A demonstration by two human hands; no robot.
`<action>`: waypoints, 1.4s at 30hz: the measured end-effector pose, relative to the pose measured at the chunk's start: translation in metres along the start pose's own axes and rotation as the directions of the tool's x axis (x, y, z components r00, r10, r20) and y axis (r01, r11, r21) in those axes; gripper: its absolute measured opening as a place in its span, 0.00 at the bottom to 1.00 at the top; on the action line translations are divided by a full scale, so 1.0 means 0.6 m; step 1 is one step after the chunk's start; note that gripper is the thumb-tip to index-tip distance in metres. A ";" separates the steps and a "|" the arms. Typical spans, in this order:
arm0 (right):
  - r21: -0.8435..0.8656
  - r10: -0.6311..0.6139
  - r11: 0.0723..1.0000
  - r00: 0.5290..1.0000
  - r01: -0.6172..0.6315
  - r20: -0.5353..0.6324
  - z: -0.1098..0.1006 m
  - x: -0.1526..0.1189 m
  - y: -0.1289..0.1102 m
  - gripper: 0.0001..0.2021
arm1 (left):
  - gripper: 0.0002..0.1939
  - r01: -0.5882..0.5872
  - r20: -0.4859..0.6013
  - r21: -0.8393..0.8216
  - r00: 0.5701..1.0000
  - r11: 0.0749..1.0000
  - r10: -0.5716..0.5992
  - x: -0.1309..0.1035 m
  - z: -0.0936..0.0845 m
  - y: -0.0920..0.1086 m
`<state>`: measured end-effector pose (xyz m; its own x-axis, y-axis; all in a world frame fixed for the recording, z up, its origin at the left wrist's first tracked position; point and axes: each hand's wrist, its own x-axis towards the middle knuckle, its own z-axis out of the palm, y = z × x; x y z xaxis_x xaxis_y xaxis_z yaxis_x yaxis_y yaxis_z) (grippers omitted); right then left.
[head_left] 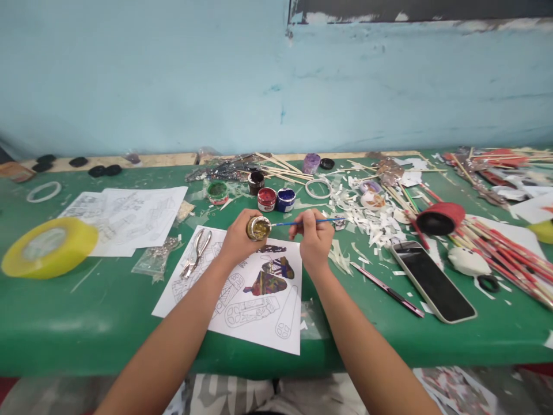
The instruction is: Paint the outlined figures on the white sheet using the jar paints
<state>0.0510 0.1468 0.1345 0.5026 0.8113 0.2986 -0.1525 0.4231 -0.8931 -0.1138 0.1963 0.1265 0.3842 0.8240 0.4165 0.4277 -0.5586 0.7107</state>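
Note:
My left hand (pixel 240 237) grips a small open jar of yellowish paint (pixel 259 228), tilted toward me above the top of a drawing sheet (pixel 276 334). My right hand (pixel 314 235) pinches a thin blue paintbrush (pixel 288 223), its tip at the jar's mouth. Line drawings cover the sheet, and a few shapes near its middle are painted in dark red, purple and yellow. Silver pliers (pixel 196 253) lie on its left part. Behind the jar stand open pots of red paint (pixel 266 199), blue paint (pixel 286 200), black paint (pixel 256 183) and green paint (pixel 218 193).
Yellow tape roll (pixel 80 242) and more printed sheets (pixel 166 216) lie left. Right are paper scraps (pixel 375 225), a pink cutter (pixel 386 289), a phone (pixel 434 281), a toppled red cup (pixel 440 218) and red sticks (pixel 514 253). A blue wall (pixel 173 75) rises behind the green table (pixel 108 323).

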 end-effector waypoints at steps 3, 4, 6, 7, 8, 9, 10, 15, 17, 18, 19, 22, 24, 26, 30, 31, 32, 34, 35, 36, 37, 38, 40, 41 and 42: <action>0.012 0.013 1.000 1.000 -0.013 0.020 0.004 -0.001 -0.001 0.21 | 0.19 -0.005 0.004 0.018 1.000 1.000 0.005 -0.002 0.003 0.004; 0.015 0.018 1.000 0.999 -0.018 0.029 0.006 -0.002 -0.001 0.22 | 0.19 -0.008 0.003 0.023 1.000 1.000 0.008 -0.003 0.004 0.005; 0.022 0.034 0.999 0.999 -0.035 0.038 0.009 -0.004 -0.003 0.22 | 0.20 -0.013 0.002 0.030 1.000 0.999 0.013 -0.005 0.006 0.006; 0.027 0.043 0.999 0.999 -0.044 0.033 0.010 -0.004 -0.004 0.22 | 0.20 -0.015 0.001 0.033 1.000 0.999 0.015 -0.005 0.007 0.006; 0.032 0.050 0.998 0.998 -0.051 0.022 0.011 -0.004 -0.005 0.22 | 0.20 -0.017 0.002 0.035 1.000 0.999 0.017 -0.006 0.008 0.006; 0.038 0.056 0.998 0.998 -0.056 0.008 0.012 -0.004 -0.006 0.22 | 0.20 -0.019 0.002 0.036 1.000 0.999 0.019 -0.006 0.009 0.006; 0.044 0.061 0.997 0.998 -0.060 -0.009 0.012 -0.004 -0.007 0.22 | 0.20 -0.019 0.002 0.037 1.000 0.999 0.019 -0.007 0.009 0.006; 0.076 0.107 0.992 0.992 -0.101 -0.072 0.012 0.002 -0.008 0.23 | 0.20 -0.014 -0.016 0.038 1.000 0.999 0.014 -0.007 0.009 0.005; 0.078 0.124 0.990 0.988 -0.117 -0.088 0.012 0.003 -0.008 0.23 | 0.20 -0.007 -0.024 0.037 1.000 0.999 0.008 -0.007 0.009 0.005; 0.077 0.128 0.990 0.987 -0.121 -0.096 0.012 0.004 -0.008 0.23 | 0.20 -0.004 -0.027 0.037 1.000 0.999 0.005 -0.007 0.009 0.005; 0.078 0.130 0.989 0.986 -0.122 -0.104 0.012 0.005 -0.007 0.23 | 0.20 -0.001 -0.030 0.035 1.000 0.999 0.002 -0.008 0.009 0.005; 0.090 0.137 0.988 0.984 -0.127 -0.110 0.011 0.006 -0.006 0.22 | 0.20 -0.003 -0.034 0.029 0.999 1.000 0.004 -0.008 0.008 0.006; 0.094 0.146 0.986 0.985 -0.137 -0.096 0.011 0.005 -0.006 0.22 | 0.20 -0.008 -0.035 0.024 0.999 1.000 0.008 -0.008 0.008 0.007; 0.091 0.155 0.985 0.985 -0.148 -0.075 0.012 0.003 -0.006 0.22 | 0.20 -0.010 -0.030 0.019 0.999 1.000 0.010 -0.008 0.008 0.007; 0.106 0.165 0.982 0.985 -0.159 -0.057 0.014 -0.001 -0.010 0.22 | 0.19 0.004 -0.034 0.006 0.999 1.000 -0.004 -0.009 0.009 0.008; 0.116 0.168 0.980 0.984 -0.161 -0.059 0.014 -0.002 -0.011 0.22 | 0.19 0.011 -0.041 0.002 0.999 1.000 -0.011 -0.009 0.009 0.008; 0.126 0.171 0.979 0.983 -0.162 -0.065 0.014 -0.002 -0.012 0.22 | 0.19 0.018 -0.049 -0.001 0.999 1.000 -0.018 -0.010 0.008 0.008; 0.142 0.181 0.975 0.980 -0.169 -0.076 0.014 -0.002 -0.012 0.22 | 0.19 0.033 -0.064 -0.005 0.997 0.999 -0.034 -0.011 0.008 0.008; 0.148 0.188 0.973 0.979 -0.174 -0.082 0.013 -0.001 -0.012 0.22 | 0.19 0.041 -0.070 -0.006 0.997 0.999 -0.041 -0.011 0.008 0.007; 0.154 0.195 0.971 0.977 -0.180 -0.087 0.013 -0.001 -0.012 0.22 | 0.19 0.050 -0.078 -0.006 0.996 0.999 -0.050 -0.011 0.007 0.007; 0.159 0.202 0.970 0.975 -0.185 -0.093 0.012 0.000 -0.012 0.22 | 0.19 0.060 -0.089 -0.004 0.994 0.998 -0.060 -0.010 0.007 0.005; 0.163 0.207 0.968 0.973 -0.189 -0.100 0.011 0.002 -0.011 0.22 | 0.19 0.071 -0.106 0.000 0.992 0.997 -0.071 -0.009 0.007 0.004; 0.169 0.209 0.968 0.970 -0.187 -0.125 0.009 0.005 -0.010 0.22 | 0.20 0.104 -0.162 0.010 0.982 0.995 -0.101 -0.006 0.006 -0.003; 0.171 0.208 0.968 0.968 -0.183 -0.138 0.008 0.007 -0.009 0.22 | 0.20 0.129 -0.198 0.016 0.973 0.992 -0.123 -0.004 0.005 -0.007; 0.175 0.206 0.968 0.967 -0.179 -0.150 0.006 0.009 -0.008 0.22 | 0.20 0.159 -0.233 0.021 0.961 0.987 -0.150 -0.002 0.004 -0.012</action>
<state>0.0513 0.1510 0.1416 0.5822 0.8112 0.0547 -0.3864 0.3353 -0.8592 -0.1154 0.1992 0.1196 0.1138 0.8977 0.4257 0.5002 -0.4219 0.7561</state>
